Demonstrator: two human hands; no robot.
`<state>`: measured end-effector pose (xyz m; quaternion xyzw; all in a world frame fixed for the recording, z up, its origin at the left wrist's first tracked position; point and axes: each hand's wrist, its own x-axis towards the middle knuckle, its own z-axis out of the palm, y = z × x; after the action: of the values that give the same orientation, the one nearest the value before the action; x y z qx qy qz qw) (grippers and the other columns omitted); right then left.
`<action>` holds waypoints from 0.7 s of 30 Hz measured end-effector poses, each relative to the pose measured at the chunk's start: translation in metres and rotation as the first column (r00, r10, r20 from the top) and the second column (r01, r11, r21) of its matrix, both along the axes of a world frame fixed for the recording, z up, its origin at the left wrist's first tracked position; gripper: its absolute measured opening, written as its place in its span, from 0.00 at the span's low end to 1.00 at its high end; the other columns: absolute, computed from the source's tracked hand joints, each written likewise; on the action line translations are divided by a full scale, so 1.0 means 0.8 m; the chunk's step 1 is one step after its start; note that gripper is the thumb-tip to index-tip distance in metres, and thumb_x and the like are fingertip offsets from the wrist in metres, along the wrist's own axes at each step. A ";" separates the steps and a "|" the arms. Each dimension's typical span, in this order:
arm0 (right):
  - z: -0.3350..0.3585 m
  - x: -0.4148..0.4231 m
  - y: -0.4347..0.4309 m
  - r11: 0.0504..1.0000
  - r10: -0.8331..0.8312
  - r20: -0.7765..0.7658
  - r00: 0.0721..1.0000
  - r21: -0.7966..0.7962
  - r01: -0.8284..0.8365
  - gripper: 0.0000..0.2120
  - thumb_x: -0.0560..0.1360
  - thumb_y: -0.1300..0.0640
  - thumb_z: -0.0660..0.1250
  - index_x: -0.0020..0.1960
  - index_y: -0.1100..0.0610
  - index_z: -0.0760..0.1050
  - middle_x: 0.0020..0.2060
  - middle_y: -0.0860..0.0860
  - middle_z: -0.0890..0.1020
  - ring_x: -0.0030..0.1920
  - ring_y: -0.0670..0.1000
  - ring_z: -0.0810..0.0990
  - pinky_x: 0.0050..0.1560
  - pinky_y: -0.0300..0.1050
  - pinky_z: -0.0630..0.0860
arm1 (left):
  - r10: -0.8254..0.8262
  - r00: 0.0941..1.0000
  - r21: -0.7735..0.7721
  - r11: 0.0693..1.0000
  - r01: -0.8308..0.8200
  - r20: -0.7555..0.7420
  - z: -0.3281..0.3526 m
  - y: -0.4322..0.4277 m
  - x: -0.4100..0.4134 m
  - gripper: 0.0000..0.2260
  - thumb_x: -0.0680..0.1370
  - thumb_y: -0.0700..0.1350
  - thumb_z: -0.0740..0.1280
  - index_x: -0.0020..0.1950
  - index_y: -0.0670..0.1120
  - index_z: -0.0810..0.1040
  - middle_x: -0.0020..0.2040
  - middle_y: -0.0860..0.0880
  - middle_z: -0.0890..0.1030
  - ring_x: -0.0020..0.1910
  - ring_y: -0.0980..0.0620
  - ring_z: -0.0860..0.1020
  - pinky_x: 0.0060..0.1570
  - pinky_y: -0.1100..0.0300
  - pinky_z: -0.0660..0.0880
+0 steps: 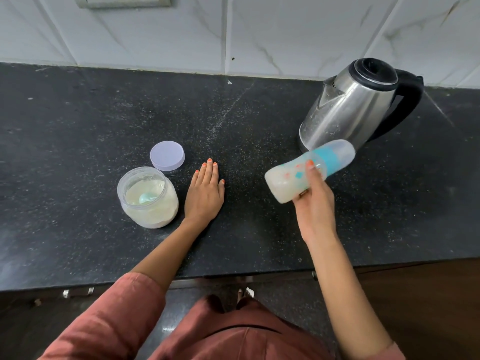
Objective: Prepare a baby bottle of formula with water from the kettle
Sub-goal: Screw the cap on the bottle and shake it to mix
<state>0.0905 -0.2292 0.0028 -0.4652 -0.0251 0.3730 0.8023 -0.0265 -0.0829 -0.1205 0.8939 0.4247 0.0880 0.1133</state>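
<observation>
Your right hand (315, 206): fingers clamped on bottle (285, 179), tilted, well right of jar (148, 197); left hand (205, 194) flat on bench (78, 126) beside jar, fingers straight, together

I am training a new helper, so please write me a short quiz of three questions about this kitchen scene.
1. True or false: the lid is screwed onto the formula jar.
2. The right hand grips the baby bottle: A standing upright, B tilted, C without its cap.
3. Which hand lies flat on the counter?
Key: 1 false, it lies on the counter; 2 B; 3 the left hand.
</observation>
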 end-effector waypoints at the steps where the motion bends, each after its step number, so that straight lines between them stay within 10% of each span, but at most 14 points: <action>1: -0.001 0.000 0.002 1.000 -0.025 -0.017 1.000 0.012 0.026 0.09 0.74 0.58 0.64 0.54 0.55 0.74 0.47 0.48 0.82 0.47 0.44 0.81 0.47 0.40 0.80 | -0.001 1.000 0.001 1.000 0.001 0.000 0.000 0.000 0.000 0.23 0.82 0.48 0.48 0.75 0.40 0.51 0.76 0.43 0.52 0.76 0.48 0.50 0.73 0.55 0.46; 6: -0.005 -0.018 -0.019 0.884 0.424 0.198 0.884 -0.304 -0.356 0.13 0.60 0.57 0.69 0.45 0.55 0.78 0.38 0.47 0.84 0.43 0.46 0.82 0.47 0.42 0.79 | -0.003 1.000 -0.012 1.000 0.003 -0.008 0.000 0.001 -0.001 0.23 0.82 0.48 0.48 0.75 0.40 0.51 0.76 0.44 0.51 0.76 0.48 0.50 0.73 0.55 0.45; 12: -0.003 0.011 -0.006 1.000 -0.021 -0.051 0.998 -0.012 0.020 0.09 0.73 0.58 0.65 0.53 0.55 0.75 0.47 0.49 0.82 0.45 0.44 0.82 0.46 0.40 0.81 | -0.008 1.000 -0.006 1.000 0.008 0.002 0.001 0.000 -0.001 0.23 0.82 0.48 0.48 0.75 0.40 0.51 0.76 0.43 0.52 0.76 0.48 0.50 0.73 0.55 0.46; 18: -0.004 -0.008 -0.024 0.883 0.416 0.311 0.854 -0.364 -0.298 0.12 0.63 0.63 0.73 0.45 0.55 0.78 0.38 0.46 0.85 0.42 0.43 0.82 0.48 0.44 0.79 | -0.005 1.000 -0.009 1.000 0.005 -0.003 0.000 0.001 -0.001 0.23 0.82 0.48 0.48 0.75 0.40 0.51 0.76 0.43 0.52 0.76 0.48 0.50 0.73 0.55 0.46; 21: 0.003 -0.001 -0.018 0.964 0.249 0.163 0.955 -0.137 -0.228 0.18 0.58 0.57 0.76 0.47 0.54 0.77 0.40 0.47 0.85 0.43 0.44 0.83 0.45 0.41 0.80 | -0.002 1.000 -0.004 1.000 0.002 -0.003 -0.001 0.002 0.000 0.23 0.82 0.48 0.48 0.75 0.40 0.51 0.76 0.43 0.52 0.76 0.48 0.50 0.73 0.55 0.46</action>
<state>0.0899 -0.2432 0.0050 -0.5363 -0.1315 0.4247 0.7174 -0.0269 -0.0816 -0.1212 0.8943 0.4240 0.0858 0.1144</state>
